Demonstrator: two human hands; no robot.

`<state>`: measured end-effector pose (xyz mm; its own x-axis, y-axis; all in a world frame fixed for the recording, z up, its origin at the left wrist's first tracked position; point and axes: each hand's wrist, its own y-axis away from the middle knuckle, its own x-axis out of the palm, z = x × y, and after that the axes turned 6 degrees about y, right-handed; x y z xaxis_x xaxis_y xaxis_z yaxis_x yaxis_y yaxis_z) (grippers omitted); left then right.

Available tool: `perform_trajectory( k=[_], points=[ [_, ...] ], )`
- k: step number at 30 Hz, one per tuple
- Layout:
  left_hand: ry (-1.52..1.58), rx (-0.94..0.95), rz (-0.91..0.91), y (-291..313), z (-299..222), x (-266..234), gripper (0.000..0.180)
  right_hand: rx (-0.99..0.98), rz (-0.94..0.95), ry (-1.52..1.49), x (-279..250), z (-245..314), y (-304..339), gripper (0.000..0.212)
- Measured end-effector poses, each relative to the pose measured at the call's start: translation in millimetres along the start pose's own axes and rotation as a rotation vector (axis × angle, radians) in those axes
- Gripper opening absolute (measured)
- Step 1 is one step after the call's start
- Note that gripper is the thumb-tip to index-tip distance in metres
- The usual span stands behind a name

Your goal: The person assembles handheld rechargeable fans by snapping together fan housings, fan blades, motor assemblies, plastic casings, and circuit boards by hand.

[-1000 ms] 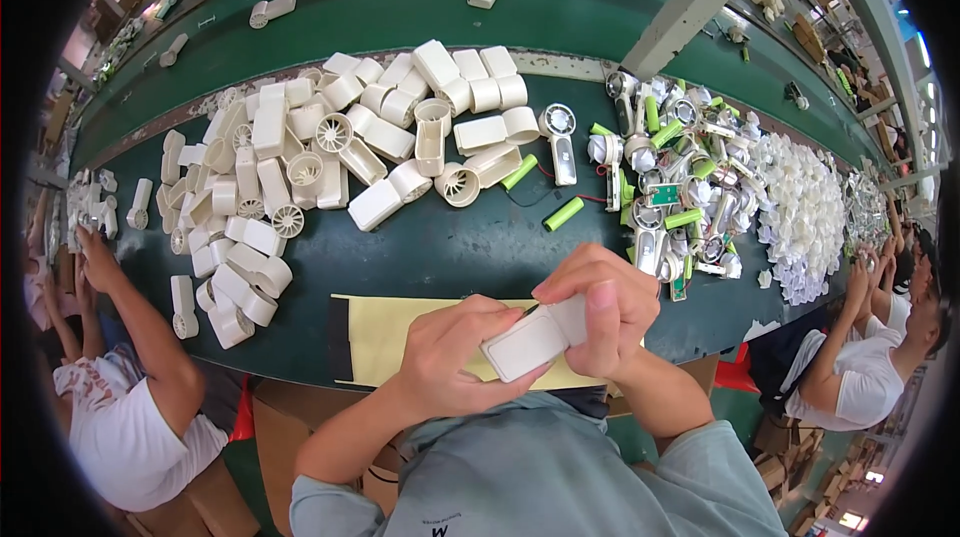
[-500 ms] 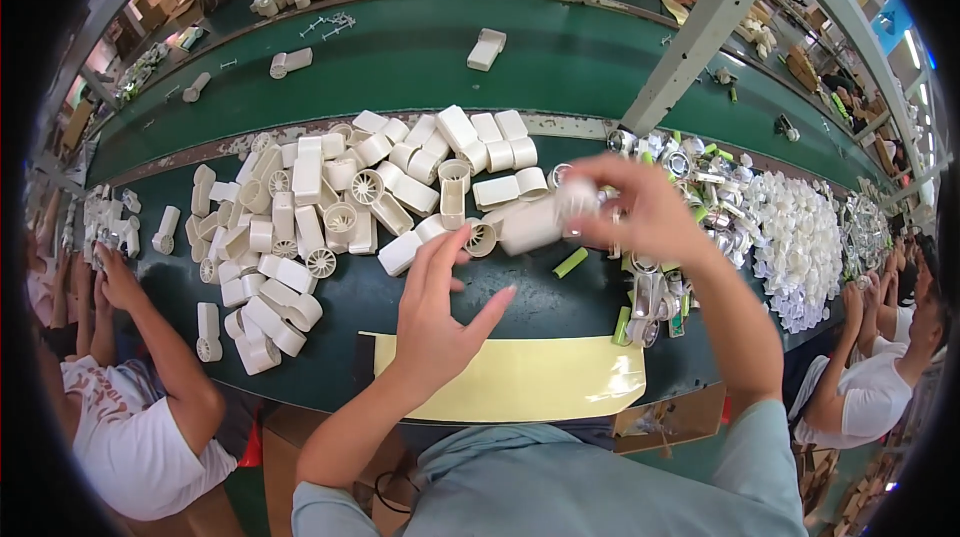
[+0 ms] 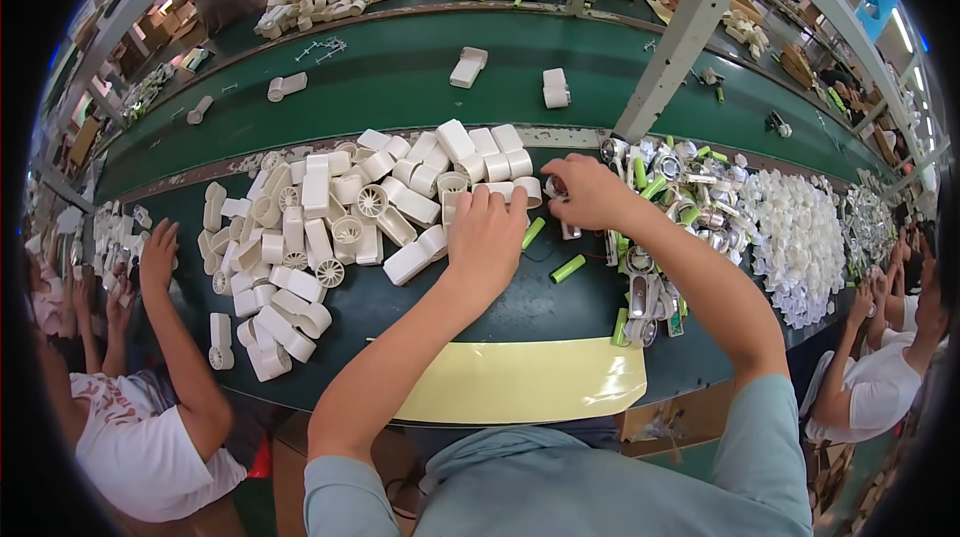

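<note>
My left hand (image 3: 487,242) reaches over the near right edge of a pile of cream-white plastic housings (image 3: 407,202). Its fingers bend down onto a cream-white housing (image 3: 523,193), which they partly hide. To the right, my right hand (image 3: 592,195) has its fingers curled round a small silver part (image 3: 570,232), mostly covered by the hand. Beside that hand lies a heap of shiny silver assemblies (image 3: 645,292) with green cylindrical cells. Two loose green cells, one of them a green cylinder (image 3: 567,269), rest on the dark green bench between the hands and the yellow sheet.
A yellow sheet (image 3: 520,382) lies along the bench's near edge. Clear plastic parts (image 3: 795,247) are heaped at the right. Beyond a worn metal rail runs a green conveyor (image 3: 390,87) carrying white housings, one a white housing (image 3: 556,89). A metal post (image 3: 690,37) rises at right. People work on both sides.
The blurred white housing has left my right hand, and another white housing now sits on the conveyor. My right hand is back at the silver parts; my left has moved up onto the white housings.
</note>
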<state>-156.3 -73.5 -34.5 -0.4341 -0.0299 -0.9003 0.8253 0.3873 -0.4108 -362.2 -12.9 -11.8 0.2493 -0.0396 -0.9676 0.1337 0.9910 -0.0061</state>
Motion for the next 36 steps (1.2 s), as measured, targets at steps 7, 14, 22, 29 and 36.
perform_trajectory(
  k=[7, 14, 22, 29, 36],
  points=[
    [0.849, -0.223, 0.076, 16.0, 6.4, -86.0, 0.05, 0.056, -0.165, -0.495, -88.4, 29.6, 60.2, 0.036],
    [1.801, -0.875, 0.102, 93.5, -2.4, -72.5, 0.042, -0.102, -0.205, -0.889, -99.1, 62.5, 117.4, 0.055],
    [2.244, -1.096, 0.107, 126.0, -45.0, -56.2, 0.054, -0.003, -0.187, -1.304, -39.6, 120.1, 123.7, 0.045],
    [2.423, -1.061, 0.134, 135.4, -38.8, -61.4, 0.056, 0.217, -0.278, -1.186, -22.3, 121.3, 130.5, 0.043],
    [1.897, -0.773, 0.278, 149.4, -32.5, -69.8, 0.05, 0.12, -0.439, -0.773, -10.5, 114.6, 126.7, 0.037]
  ],
)
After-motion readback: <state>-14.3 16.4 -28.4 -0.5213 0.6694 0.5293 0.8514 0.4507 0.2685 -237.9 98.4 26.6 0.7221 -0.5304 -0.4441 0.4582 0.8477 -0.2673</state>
